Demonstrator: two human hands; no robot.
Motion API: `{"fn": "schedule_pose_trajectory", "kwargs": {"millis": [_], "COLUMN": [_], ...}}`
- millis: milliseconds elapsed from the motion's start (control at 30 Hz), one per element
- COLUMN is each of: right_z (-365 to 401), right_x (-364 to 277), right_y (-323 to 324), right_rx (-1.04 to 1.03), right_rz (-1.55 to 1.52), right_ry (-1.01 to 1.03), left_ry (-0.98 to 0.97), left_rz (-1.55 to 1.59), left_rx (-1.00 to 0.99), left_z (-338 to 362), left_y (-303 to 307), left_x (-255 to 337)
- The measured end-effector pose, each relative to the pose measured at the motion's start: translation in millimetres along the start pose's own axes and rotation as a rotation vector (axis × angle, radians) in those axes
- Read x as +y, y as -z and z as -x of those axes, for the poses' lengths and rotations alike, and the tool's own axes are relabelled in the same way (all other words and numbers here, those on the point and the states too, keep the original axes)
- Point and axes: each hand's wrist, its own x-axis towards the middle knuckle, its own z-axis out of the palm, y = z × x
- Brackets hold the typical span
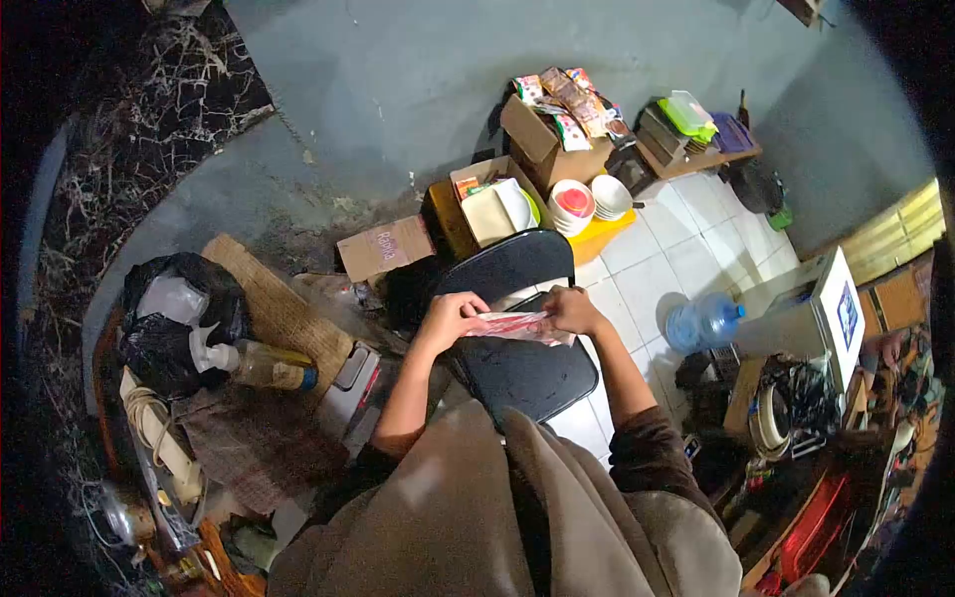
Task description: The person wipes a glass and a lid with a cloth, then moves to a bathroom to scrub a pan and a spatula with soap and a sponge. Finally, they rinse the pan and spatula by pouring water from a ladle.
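Note:
A thin, crinkled plastic bag [512,324], whitish with reddish streaks, is stretched between my two hands. My left hand [456,320] pinches its left end between thumb and fingers. The other end is gripped by my right hand [574,310], its fingers curled down over the plastic. Both hands are above a black folding chair [527,383], whose backrest [512,261] rises just beyond them.
Left of me are a pump bottle [269,366], a black plastic bag [149,343] and a coiled cord [149,423]. Ahead stand a cardboard box of sachets [532,139], stacked bowls [609,197] and a flattened carton [383,249]. A water jug [701,323] lies to the right.

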Motion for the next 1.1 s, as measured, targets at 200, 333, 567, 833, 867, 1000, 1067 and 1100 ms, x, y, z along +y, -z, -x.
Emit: {"fn": "schedule_pose_trajectory", "kwargs": {"millis": [200, 333, 567, 833, 867, 1000, 1067, 1100], "right_z": [-57.2, -106.5, -127.4, -79.4, -62.7, 29.8, 76.3, 102.0], "right_x": [51.1, 112.2, 60.5, 28.5, 20.4, -21.9, -35.9, -45.3], "right_y": [8.1, -51.1, -88.7, -85.2, -79.0, -38.0, -12.5, -0.1], "right_rx": [-0.583, -0.453, 0.038, 0.011, -0.049, -0.016, -0.105, -0.177], "right_rz": [-0.389, -0.324, 0.238, 0.183, 0.125, -0.221, -0.240, -0.250], "right_ry": [-0.378, -0.244, -0.258, -0.212, -0.262, -0.397, -0.497, -0.558], "left_ry": [0.070, 0.187, 0.387, 0.299, 0.182, -0.049, 0.012, 0.113], "left_rz": [-0.181, -0.368, -0.746, -0.453, -0.282, -0.086, 0.124, 0.245], "left_rx": [0.228, 0.307, 0.279, 0.346, 0.411, 0.464, 0.440, 0.408], "left_z": [-36.7, -94.2, -109.0, -74.1, -63.5, -15.8, 2.8, 17.7], "left_y": [9.3, 18.6, -26.7, -51.4, -53.4, -71.8, -79.5, -83.9], "left_x": [-52.4, -92.2, -101.0, -107.1, -92.3, -91.4, -95.9, -92.0]}}
